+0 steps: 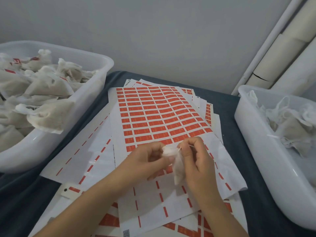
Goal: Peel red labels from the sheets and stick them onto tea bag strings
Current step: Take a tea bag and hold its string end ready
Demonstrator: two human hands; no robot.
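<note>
Head view, single moment. Both hands work above the near end of the label sheet [159, 115], a white backing printed with a grid of small red rectangular labels [154, 122]; its lower rows are hidden by the hands.

Left hand [150, 161]: fingers curled, pinching the gathered, crumpled top of a tea bag [177, 170]. The bag is soft white non-woven fabric, pouch-shaped, hanging between the two hands.

Right hand [196, 159]: fingertips pinched narrow on the thin white string [179, 148] at the bag's neck. Whether a label is on the string, I cannot tell.

Spent sheets [71, 154] lie fanned underneath: glossy white backing with only thin red strips remaining. All rest on a dark blue cloth-covered tabletop [227, 103].

Left tub [100, 65]: translucent white plastic, rounded corners, heaped with filled tea bags, a few showing red labels. Right tub [253, 134]: same plastic, holding fewer bags with loose strings.
</note>
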